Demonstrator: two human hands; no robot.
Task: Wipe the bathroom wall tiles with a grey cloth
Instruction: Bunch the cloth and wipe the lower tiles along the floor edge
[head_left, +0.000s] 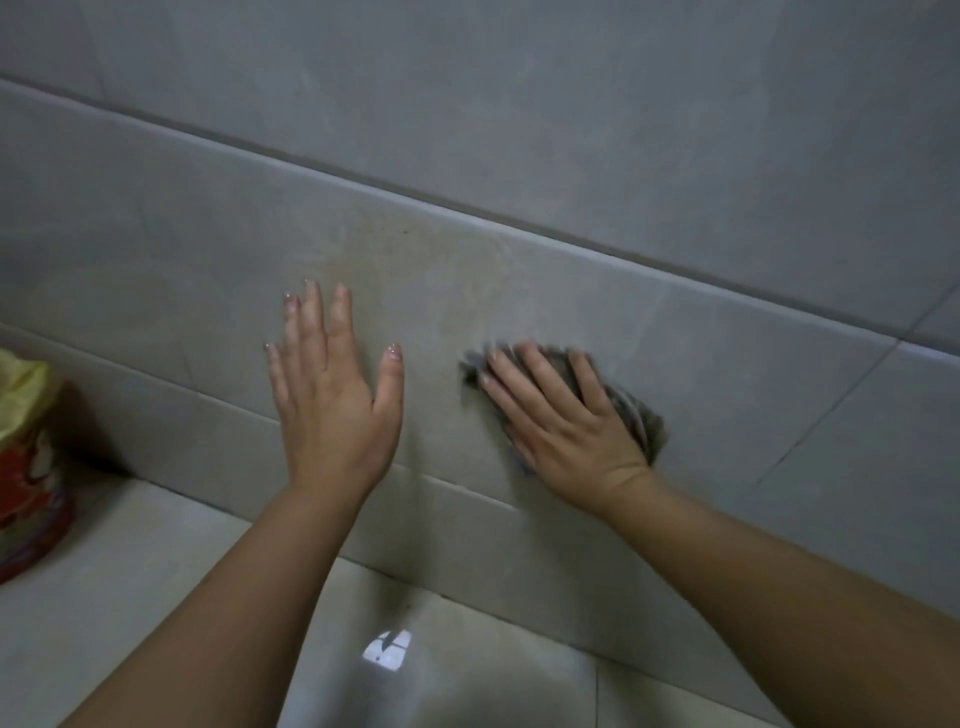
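Note:
Grey wall tiles fill most of the view, with a faint brownish stain on the tile above my hands. My right hand lies flat on a grey cloth and presses it against the lower wall tile; the cloth shows blurred around the fingers and the thumb side. My left hand rests flat on the same tile row, fingers spread and pointing up, a hand's width left of the cloth. It holds nothing.
A red patterned bin with a yellow bag liner stands at the far left against the wall. Below the wall runs a pale tiled ledge or floor with a bright light reflection between my forearms.

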